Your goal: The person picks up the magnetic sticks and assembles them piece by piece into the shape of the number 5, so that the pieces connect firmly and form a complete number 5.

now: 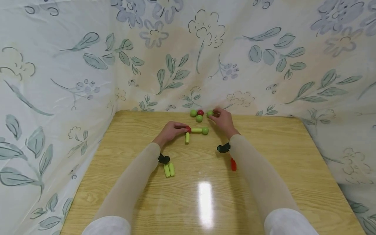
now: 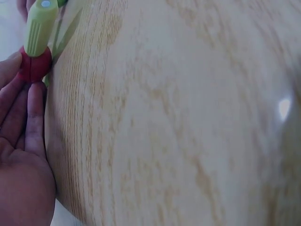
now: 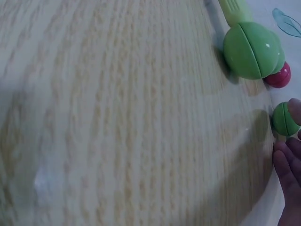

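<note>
My left hand (image 1: pixel 173 130) pinches a red ball (image 2: pixel 35 66) between thumb and fingertips. Joined to that ball are two yellow-green rods: one rod (image 1: pixel 196 130) runs right to a green ball (image 1: pixel 205 130), and the other rod (image 1: pixel 187 138) points toward me in the head view. At the back of the table my right hand (image 1: pixel 224 120) has its thumb and fingers around a separate green ball (image 3: pixel 283 120). In the right wrist view the thumb overlaps this ball, and the fingers lie along its other side.
Two loose green balls (image 1: pixel 199 118) and a red ball (image 1: pixel 200 112) sit by the back edge, between the hands. Two yellow-green rods (image 1: pixel 169 170) lie near the left wrist. A red piece (image 1: pixel 233 164) lies partly under the right forearm. Floral cloth (image 1: pixel 164 65) hangs behind the wooden table (image 1: pixel 188 195).
</note>
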Demonstrator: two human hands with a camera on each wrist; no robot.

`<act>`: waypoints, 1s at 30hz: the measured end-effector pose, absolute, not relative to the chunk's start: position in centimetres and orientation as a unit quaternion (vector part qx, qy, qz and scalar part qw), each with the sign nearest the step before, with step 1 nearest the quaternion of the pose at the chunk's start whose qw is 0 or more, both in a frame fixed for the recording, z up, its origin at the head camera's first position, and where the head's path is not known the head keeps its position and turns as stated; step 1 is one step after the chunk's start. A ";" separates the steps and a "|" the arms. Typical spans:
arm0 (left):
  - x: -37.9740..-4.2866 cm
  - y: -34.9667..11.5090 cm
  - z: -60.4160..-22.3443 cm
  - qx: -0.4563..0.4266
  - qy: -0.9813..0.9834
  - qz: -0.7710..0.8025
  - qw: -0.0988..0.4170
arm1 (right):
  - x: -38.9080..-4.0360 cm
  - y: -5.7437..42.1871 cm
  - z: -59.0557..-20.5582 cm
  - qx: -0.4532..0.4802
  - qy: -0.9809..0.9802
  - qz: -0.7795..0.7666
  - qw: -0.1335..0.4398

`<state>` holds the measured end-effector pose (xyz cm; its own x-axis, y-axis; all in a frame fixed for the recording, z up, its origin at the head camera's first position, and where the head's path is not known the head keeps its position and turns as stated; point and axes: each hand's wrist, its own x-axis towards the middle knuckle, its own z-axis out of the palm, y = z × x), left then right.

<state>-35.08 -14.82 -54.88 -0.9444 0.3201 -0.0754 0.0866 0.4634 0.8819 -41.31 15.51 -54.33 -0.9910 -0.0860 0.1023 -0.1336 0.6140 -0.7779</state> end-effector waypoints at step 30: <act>-35.2 -14.8 -55.1 0.130 0.847 0.505 0.103 | -41.5 14.4 -55.0 0.036 -0.912 0.406 0.045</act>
<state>-35.24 -14.79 -55.13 -0.9450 0.3243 -0.0430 0.1167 0.4571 0.8817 -41.46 14.41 -54.96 -0.9934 -0.0296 0.1104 -0.1019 0.6680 -0.7371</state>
